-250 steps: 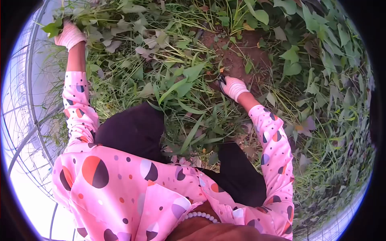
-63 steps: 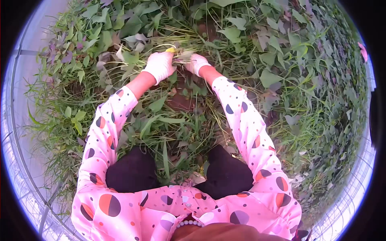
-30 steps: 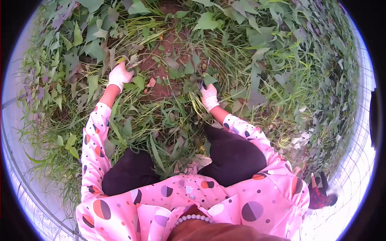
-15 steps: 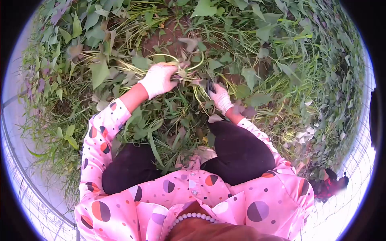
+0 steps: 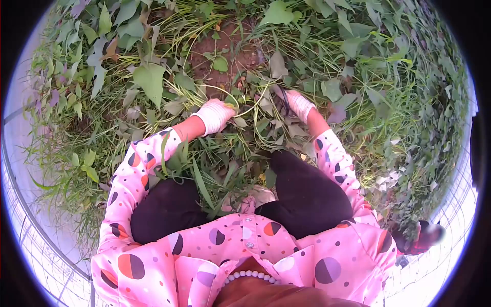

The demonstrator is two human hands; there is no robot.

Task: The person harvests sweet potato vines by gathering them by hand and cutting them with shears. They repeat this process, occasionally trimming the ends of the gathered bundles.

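My left hand, in a white glove, is closed on sweet potato vine stems. A pale stem arches up and over from its fingers, and the fingertips are partly hidden by leaves. My right hand, also gloved in white, is closed on a dark scissors-like tool that points into the foliage. Leaves hide the tool's tip. Between the two hands lie tangled stems and drooping leaves.
Reddish bare soil shows beyond the hands. Dense vines and grass surround me on both sides. My dark-trousered knees are bent close below the hands. Another person's red and dark clothing shows at the lower right.
My left hand has moved right and slightly down, still on stems. My right hand has shifted right and up with the dark tool. The gap between the hands is wider.
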